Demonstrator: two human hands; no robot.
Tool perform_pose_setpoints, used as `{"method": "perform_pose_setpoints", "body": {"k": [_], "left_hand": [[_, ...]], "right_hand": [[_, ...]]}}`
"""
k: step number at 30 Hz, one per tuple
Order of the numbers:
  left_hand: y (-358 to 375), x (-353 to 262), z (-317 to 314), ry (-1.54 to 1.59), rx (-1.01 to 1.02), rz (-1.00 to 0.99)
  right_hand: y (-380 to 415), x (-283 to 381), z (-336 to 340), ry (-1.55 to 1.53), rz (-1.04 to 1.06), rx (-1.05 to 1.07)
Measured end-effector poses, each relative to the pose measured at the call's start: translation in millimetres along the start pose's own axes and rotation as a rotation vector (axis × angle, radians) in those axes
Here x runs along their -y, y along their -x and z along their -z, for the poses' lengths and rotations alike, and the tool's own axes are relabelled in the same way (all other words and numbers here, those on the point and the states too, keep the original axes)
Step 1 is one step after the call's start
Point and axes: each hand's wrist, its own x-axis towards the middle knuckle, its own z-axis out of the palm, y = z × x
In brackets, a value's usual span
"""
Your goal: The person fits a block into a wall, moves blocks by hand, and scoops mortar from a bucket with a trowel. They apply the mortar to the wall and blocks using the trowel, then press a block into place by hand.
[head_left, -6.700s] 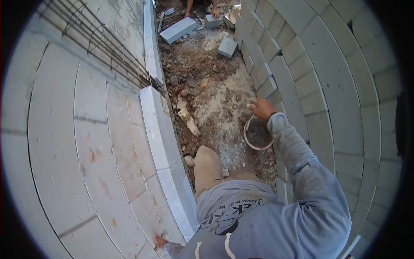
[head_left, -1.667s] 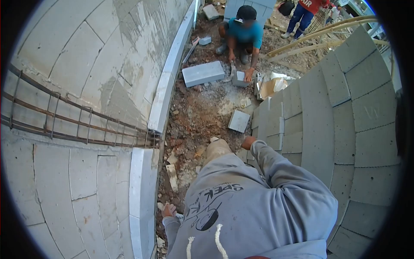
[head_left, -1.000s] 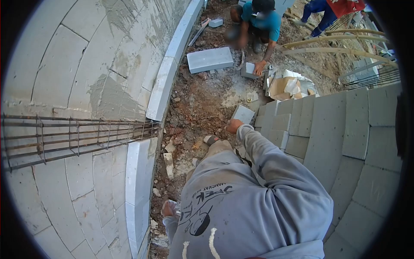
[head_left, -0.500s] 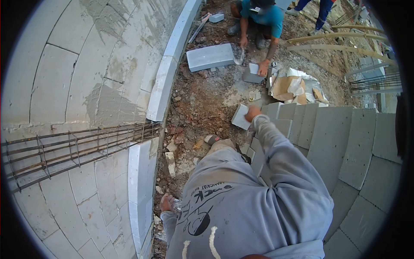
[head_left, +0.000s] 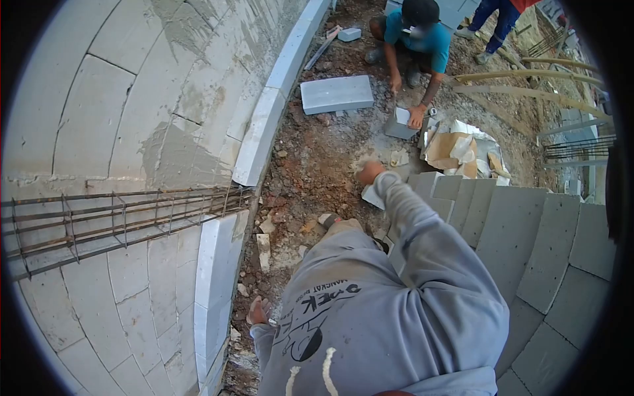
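My right hand [head_left: 370,171] reaches forward, its fingers curled, just above a small pale block [head_left: 373,196] that is partly covered by my sleeve. Whether anything sits inside those fingers is hidden. Low beside my body, my left hand [head_left: 259,310] hangs near the wall base with its fingers apart and holds nothing visible. A co-worker in a teal shirt [head_left: 439,49] squats ahead, one hand on a small grey block [head_left: 400,125]. A long pale block [head_left: 337,94] lies on the soil close to that person.
A block wall [head_left: 99,119] runs along the left, crossed by a rebar cage [head_left: 119,214]. Stacked grey blocks [head_left: 502,224] rise on the right. A torn paper bag [head_left: 462,152] lies ahead of them. Another person's blue trousers [head_left: 498,30] show at the top.
My right hand has shifted left across the small block, which shows less now. My view has tilted slightly, so the scene sits lower and farther right. The co-worker still holds the grey block.
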Motion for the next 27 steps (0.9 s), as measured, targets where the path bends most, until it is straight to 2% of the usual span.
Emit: {"method": "perform_pose_setpoints", "body": {"k": [1,2,4,6,7,9,10,13,15,18,21,22,27], "left_hand": [[23.2,-9.5,-16.4,0.047,-0.06,-0.02],[36.5,-13.5,-26.0,0.098,-0.124,-0.041],[26.5,2.4,-9.6,0.009,-0.092,0.003],[25.3,9.2,1.3,-0.083,-0.062,0.044],[33.7,6.1,-1.5,-0.068,-0.107,0.053],[38.4,2.6,-4.5,-0.06,-0.146,0.066],[31.5,3.7,-1.0,-0.06,-0.124,0.056],[8.8,2.5,9.8,-0.054,-0.06,0.021],[4.7,-1.2,6.7,-0.057,-0.031,0.013],[9.6,-21.9,-10.9,-0.054,-0.091,0.003],[-0.2,-28.2,-11.5,0.001,-0.038,-0.064],[-5.5,-26.1,-7.5,0.003,-0.025,-0.052],[-2.1,-24.6,-11.0,-0.043,-0.066,-0.042]], "right_hand": [[-18.3,-9.6,-43.2,0.097,0.028,0.142],[-2.3,-6.6,-56.7,0.08,0.021,0.189],[22.2,-1.0,-75.0,0.061,0.022,0.243],[27.9,-12.7,-92.8,0.328,0.222,0.404],[27.3,-24.0,-98.7,0.325,0.219,0.41],[27.1,-46.4,-106.3,0.197,0.045,0.365],[46.1,-36.4,-73.8,0.114,-0.055,0.335],[35.2,-47.3,-53.8,0.083,-0.143,0.352],[26.3,-54.7,-45.0,0.051,-0.113,0.176],[19.5,-46.4,-24.1,-0.022,-0.094,0.136],[-6.0,-54.1,-45.1,0.01,-0.031,0.134],[28.0,-24.2,-6.2,-0.073,-0.1,0.13],[25.3,-26.9,-27.6,-0.141,-0.061,0.07]]}}
